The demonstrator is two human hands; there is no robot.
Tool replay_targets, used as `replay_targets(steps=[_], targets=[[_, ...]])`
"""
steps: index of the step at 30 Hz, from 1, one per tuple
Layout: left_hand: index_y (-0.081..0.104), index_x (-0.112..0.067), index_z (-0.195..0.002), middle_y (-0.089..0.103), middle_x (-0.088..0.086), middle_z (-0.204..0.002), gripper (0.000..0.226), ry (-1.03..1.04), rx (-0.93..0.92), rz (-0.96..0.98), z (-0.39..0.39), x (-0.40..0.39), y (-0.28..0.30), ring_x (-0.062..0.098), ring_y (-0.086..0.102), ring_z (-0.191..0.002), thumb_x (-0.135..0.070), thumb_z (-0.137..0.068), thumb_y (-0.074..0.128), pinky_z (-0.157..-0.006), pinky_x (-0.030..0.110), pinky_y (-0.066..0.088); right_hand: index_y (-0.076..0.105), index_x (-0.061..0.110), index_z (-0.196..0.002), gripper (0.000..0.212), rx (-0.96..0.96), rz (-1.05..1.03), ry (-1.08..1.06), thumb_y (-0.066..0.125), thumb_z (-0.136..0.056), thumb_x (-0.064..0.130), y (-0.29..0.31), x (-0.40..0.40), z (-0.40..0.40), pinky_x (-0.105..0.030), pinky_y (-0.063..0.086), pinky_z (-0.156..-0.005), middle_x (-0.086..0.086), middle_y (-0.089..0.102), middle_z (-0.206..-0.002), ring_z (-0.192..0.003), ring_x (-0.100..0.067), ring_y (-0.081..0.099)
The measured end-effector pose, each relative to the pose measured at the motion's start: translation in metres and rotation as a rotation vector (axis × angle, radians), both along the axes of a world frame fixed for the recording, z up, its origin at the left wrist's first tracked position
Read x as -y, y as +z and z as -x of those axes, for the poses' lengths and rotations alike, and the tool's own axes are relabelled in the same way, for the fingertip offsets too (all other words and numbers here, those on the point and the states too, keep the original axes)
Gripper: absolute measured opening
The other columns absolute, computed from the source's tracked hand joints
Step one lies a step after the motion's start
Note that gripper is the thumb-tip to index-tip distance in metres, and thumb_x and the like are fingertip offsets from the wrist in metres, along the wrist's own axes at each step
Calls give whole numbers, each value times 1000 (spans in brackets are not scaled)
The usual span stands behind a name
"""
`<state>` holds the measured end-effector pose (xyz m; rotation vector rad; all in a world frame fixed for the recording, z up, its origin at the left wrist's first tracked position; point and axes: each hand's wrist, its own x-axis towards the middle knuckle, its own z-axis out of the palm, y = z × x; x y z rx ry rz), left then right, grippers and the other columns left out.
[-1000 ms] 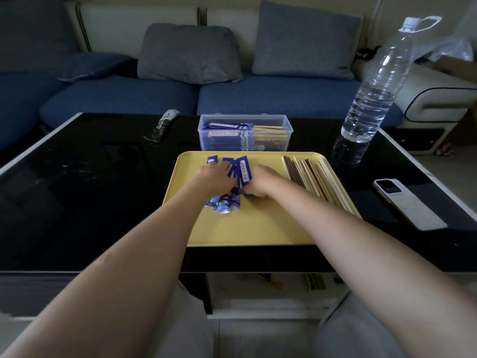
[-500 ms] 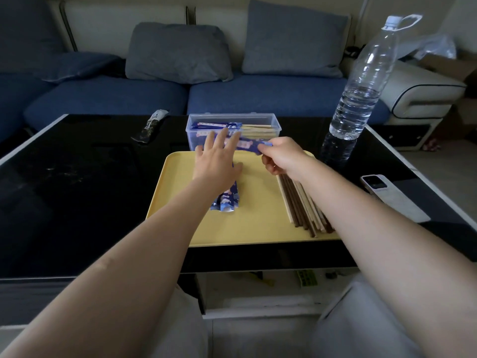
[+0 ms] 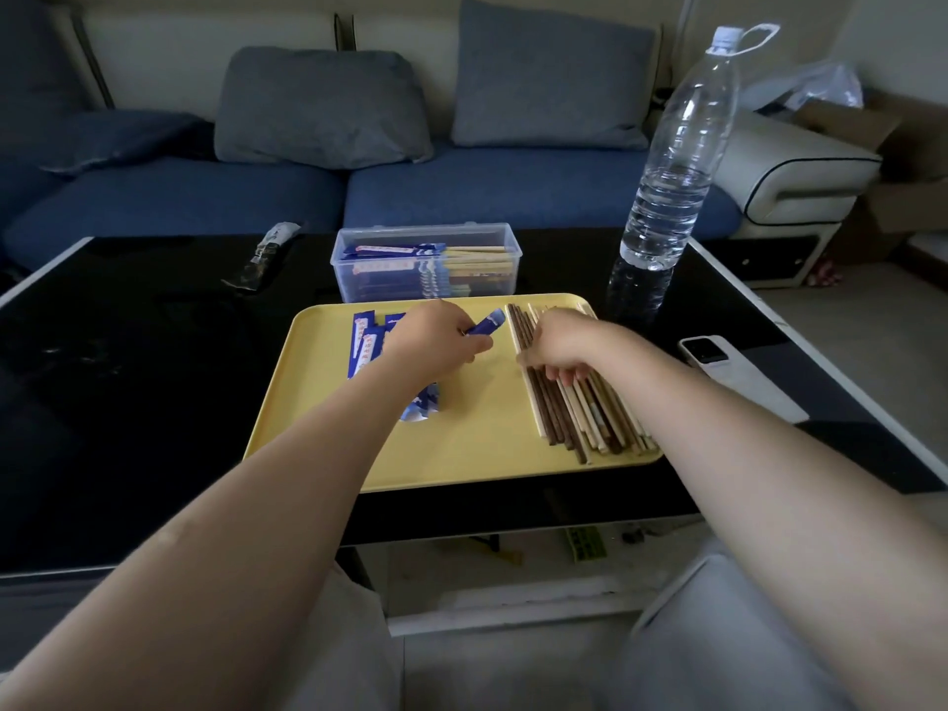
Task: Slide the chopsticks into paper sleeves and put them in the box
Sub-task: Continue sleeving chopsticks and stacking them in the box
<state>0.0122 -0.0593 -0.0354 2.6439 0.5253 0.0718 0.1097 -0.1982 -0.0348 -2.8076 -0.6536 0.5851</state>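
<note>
Head view: both forearms reach forward over a yellow tray (image 3: 461, 469) on a black glossy table (image 3: 128, 402).
Left hand (image 3: 436, 341): fingers curled, pinching one blue paper sleeve (image 3: 485, 322) whose far end pokes out toward the right hand.
Right hand (image 3: 564, 343): palm down on the chopsticks (image 3: 579, 413), fingers curled onto them; whether it has lifted a pair yet I cannot tell.
Spare sleeves (image 3: 365, 346): lying just left of the left hand, with more under its wrist.
Box (image 3: 426, 261): clear plastic, beyond both hands, past the tray's far edge, already holding sleeved chopsticks.
Step in hand: likely picking a pair to feed into the held sleeve.
Doing it well: separate exactly two sticks, line up their tips, keep the sleeve's mouth pinched open, and push straight so the thin paper does not crumple or tear.
Surface: slick tray and table; loose sticks could roll.
Room: water bottle (image 3: 667, 161) beyond the right hand, phone (image 3: 738, 377) to its right, blue sofa (image 3: 513, 192) behind the table.
</note>
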Motion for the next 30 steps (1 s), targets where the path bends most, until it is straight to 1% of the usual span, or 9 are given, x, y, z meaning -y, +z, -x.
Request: replay_targets(steps=[4,8,14,16,18,22,25,27,30], targets=[[72,-10,-89,76,-1,-78,36,45,-52,303,-2,1,-4,17,73,-72,-43,-97,59,-66,26,56,60,9,-90,31,41,199,76,72,-90,37,0,-6,13,-27,54,-58,-6,68,-79,-56,-17,63],[69,-5,-96,75,2,-73,36,103,-89,489,-3,-1,-7,18,71,-60,-39,-96,61,-53,23,53,60,8,-88,20,77,237,89,68,-91,26,1,-14,20,-27,54,-63,-6,67,-78,-56,-17,61],[69,0,-107,75,6,-74,39,183,-128,685,0,-6,-10,19,70,-57,-37,-96,62,-54,24,55,56,10,-81,21,136,220,61,65,-90,26,-4,-19,24,-31,58,-78,-7,61,-80,-77,-23,66],[67,0,-109,75,9,-80,39,190,-126,724,2,-8,-11,20,70,-60,-36,-96,61,-55,25,55,59,8,-88,15,137,192,46,62,-93,22,-6,-20,24,-31,59,-76,-8,62,-81,-80,-23,68],[66,0,-110,75,12,-87,38,195,-115,755,4,-10,-11,20,70,-61,-36,-97,61,-54,25,55,59,4,-96,12,106,165,27,59,-95,16,-6,-19,22,-29,58,-64,-11,67,-81,-69,-22,69],[64,1,-113,72,13,-92,38,218,-79,878,7,-13,-10,22,70,-63,-34,-97,62,-62,32,58,63,0,-96,15,-16,1,-4,54,-98,12,7,-9,11,-24,54,-58,-10,69,-72,-55,-17,64],[63,2,-115,70,13,-94,38,224,-42,977,8,-14,-8,24,71,-67,-31,-98,61,-67,35,58,59,5,-114,17,-135,-226,33,59,-96,5,16,2,6,-20,45,-42,-8,66,-67,-44,-10,59],[63,1,-114,71,12,-93,35,230,-26,1002,8,-13,-7,22,72,-66,-31,-98,61,-63,33,57,51,16,-120,31,-158,-363,59,60,-94,2,20,6,5,-23,45,-43,-9,65,-75,-46,-10,59],[63,-2,-111,71,11,-93,31,229,-34,1023,8,-12,-6,21,72,-65,-31,-100,57,-60,32,56,64,15,-109,18,-121,-484,99,55,-97,6,25,7,6,-23,50,-48,-9,72,-88,-58,-15,70]])
